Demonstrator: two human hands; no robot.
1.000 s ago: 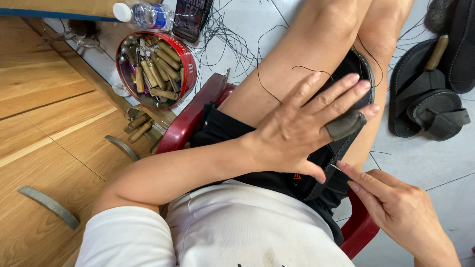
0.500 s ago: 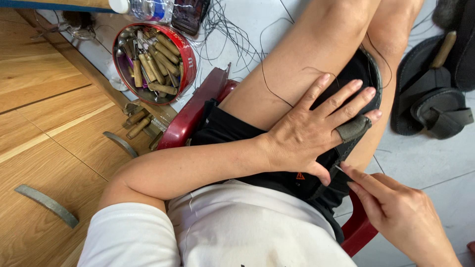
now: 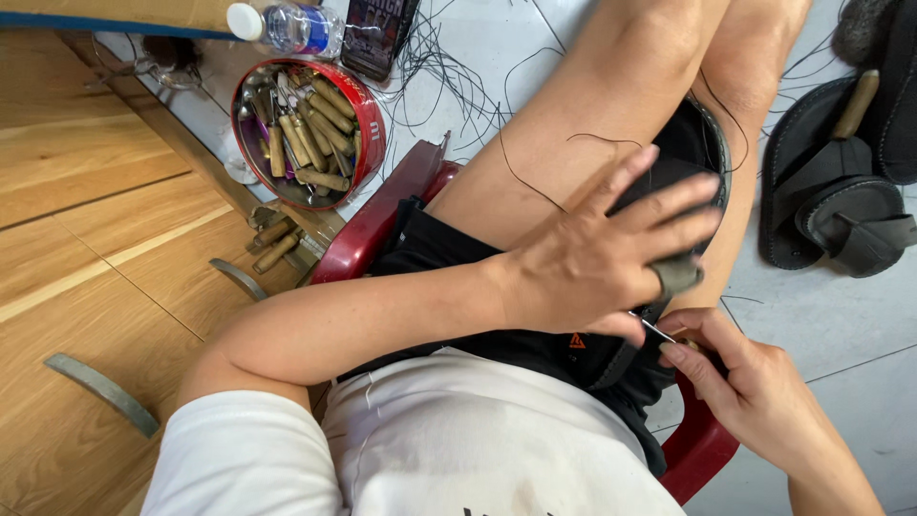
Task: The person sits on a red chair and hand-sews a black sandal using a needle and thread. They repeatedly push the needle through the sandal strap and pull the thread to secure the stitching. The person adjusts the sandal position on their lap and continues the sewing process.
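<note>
My left hand [image 3: 604, 256] lies flat with spread fingers on a black shoe sole [image 3: 695, 143] held between my thighs. A grey thimble-like guard covers one finger of that hand. Just below it, my right hand [image 3: 748, 384] pinches a thin metal needle [image 3: 655, 330] whose tip points at the sole's near edge. A black thread [image 3: 521, 172] trails across my thigh. I sit on a red plastic stool [image 3: 382, 218].
A round red tin [image 3: 367, 132] holding several wooden-handled tools stands on the floor at upper left, beside a plastic bottle [image 3: 287, 27] and loose black threads. Black sandals [image 3: 839, 201] lie at right. Wooden furniture with metal handles [image 3: 100, 392] fills the left.
My right hand has moved up to the sole's edge with the needle. The left hand stays pressed on the sole; the view has shifted slightly.
</note>
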